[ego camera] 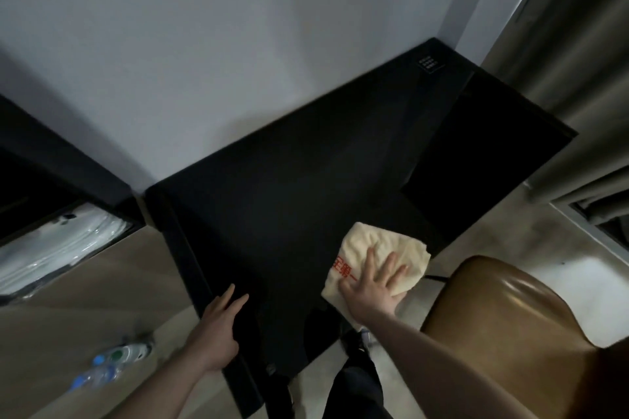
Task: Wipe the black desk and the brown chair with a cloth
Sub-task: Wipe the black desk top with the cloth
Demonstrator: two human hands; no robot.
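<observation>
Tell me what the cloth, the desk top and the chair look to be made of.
Cloth: cream terry towelling by its soft, nubby folds, with red printed characters.
Desk: matte black board, perhaps laminate or painted wood; it shows almost no reflection.
Chair: brown leather or faux leather, smooth with glossy highlights; I cannot tell which.

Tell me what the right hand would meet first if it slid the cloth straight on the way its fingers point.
Probably nothing soon: the right hand, flat on the cloth, points up and right across the desk near its front edge. That stretch looks bare; it may run off beside the chair. Depth is unclear.
</observation>
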